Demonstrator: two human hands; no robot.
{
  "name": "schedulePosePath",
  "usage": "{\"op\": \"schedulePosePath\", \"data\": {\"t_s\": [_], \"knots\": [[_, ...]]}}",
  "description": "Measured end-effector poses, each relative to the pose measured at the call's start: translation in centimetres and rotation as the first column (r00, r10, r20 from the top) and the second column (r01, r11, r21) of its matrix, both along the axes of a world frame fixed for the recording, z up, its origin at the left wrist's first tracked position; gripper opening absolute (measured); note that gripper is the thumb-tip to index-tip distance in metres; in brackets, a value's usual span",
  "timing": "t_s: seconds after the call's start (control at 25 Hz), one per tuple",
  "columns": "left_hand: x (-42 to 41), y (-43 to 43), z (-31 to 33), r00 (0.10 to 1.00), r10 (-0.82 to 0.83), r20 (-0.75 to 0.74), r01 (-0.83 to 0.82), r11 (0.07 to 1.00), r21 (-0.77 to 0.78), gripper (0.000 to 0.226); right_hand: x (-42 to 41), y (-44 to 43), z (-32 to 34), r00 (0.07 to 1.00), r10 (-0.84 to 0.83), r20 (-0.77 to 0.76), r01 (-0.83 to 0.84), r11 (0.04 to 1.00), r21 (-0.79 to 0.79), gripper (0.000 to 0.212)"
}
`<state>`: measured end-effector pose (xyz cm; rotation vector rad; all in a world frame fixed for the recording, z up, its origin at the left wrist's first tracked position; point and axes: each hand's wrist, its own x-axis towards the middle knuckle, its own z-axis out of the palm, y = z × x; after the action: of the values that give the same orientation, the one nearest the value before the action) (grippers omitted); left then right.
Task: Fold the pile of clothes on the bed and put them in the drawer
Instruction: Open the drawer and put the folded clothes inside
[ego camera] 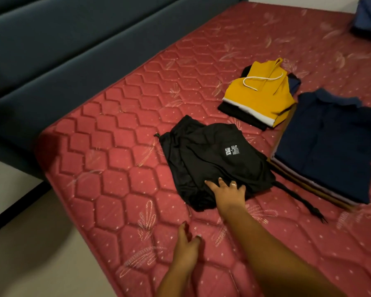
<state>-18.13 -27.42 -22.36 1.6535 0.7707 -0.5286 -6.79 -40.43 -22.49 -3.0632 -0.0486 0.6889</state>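
**A:** The right hand (227,190) lay flat on the near edge of the black garment (210,163) at centre frame, with fingers spread. It was pressing, not gripping.

**B:** The left hand (187,245) sat lower centre over the red mattress (116,168), its fingers loose and holding nothing. Whether it touched the quilting, nobody could tell.

**A:** The garment's white label (231,150) faced up, and a black drawstring (298,198) trailed toward the lower right.

**B:** Just right of it was a folded stack topped by a navy shirt (330,142).

**A:** Above that, right of centre, a folded yellow hoodie (263,99) rested on darker clothes, just beside the navy stack.

**B:** The dark blue bed frame (51,50) filled the upper left. A blurred blue bundle (368,18) showed in the upper right corner.
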Motion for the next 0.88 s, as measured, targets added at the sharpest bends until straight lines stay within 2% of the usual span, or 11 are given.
{"op": "schedulePosePath", "data": {"t_s": [0.16,0.28,0.36,0.4,0.44,0.48,0.52,0.6,0.72,0.8,0.88], "knots": [[1.1,-0.8,-0.7,0.982,0.184,-0.049,-0.187,0.98,-0.065,0.033,1.6,1.4,2.0,0.999,-0.053,0.004,0.052,0.987,0.154,0.038],[1.3,-2.1,-0.1,0.973,0.232,-0.014,-0.233,0.971,-0.054,0.016,0.0,3.3,3.6,0.992,0.086,-0.097,-0.051,0.947,0.317,0.04],[1.4,-3.0,1.1,0.967,0.242,-0.08,-0.248,0.967,-0.063,0.012,-0.8,3.7,4.6,0.937,0.211,-0.277,-0.026,0.835,0.549,0.059],[1.3,-3.4,1.4,0.962,0.252,-0.107,-0.259,0.964,-0.058,0.01,-0.8,2.9,5.1,0.928,0.238,-0.287,0.021,0.735,0.677,0.066],[1.3,-3.7,1.6,0.963,0.242,-0.117,-0.247,0.969,-0.031,0.01,-0.3,1.5,5.3,0.968,0.167,-0.188,0.034,0.655,0.755,0.069],[1.3,-4.1,1.6,0.973,0.2,-0.117,-0.201,0.98,0.004,0.011,0.4,-0.4,5.0,1.0,-0.01,-0.016,0.019,0.641,0.767,0.066],[1.4,-4.5,1.9,0.984,0.139,-0.112,-0.137,0.99,0.029,0.012,1.1,-2.8,4.6,0.956,-0.218,0.197,0.021,0.721,0.693,0.065],[1.6,-6.6,2.2,0.994,0.025,-0.104,-0.026,1.0,-0.007,0.016,1.5,-8.6,3.4,0.827,-0.363,0.43,0.239,0.918,0.316,0.072],[2.0,-10.2,2.9,0.994,-0.046,-0.096,0.036,0.993,-0.111,0.009,0.6,-16.9,0.8,0.88,-0.385,0.278,0.435,0.889,-0.146,0.088],[2.5,-12.1,3.3,0.993,-0.091,-0.081,0.076,0.982,-0.173,0.008,0.4,-21.0,-0.3,0.923,-0.323,0.209,0.366,0.906,-0.215,0.106],[2.7,-13.1,3.6,0.991,-0.098,-0.086,0.076,0.972,-0.224,0.011,1.0,-22.9,-1.0,0.95,-0.272,0.155,0.298,0.938,-0.18,0.106]]}}
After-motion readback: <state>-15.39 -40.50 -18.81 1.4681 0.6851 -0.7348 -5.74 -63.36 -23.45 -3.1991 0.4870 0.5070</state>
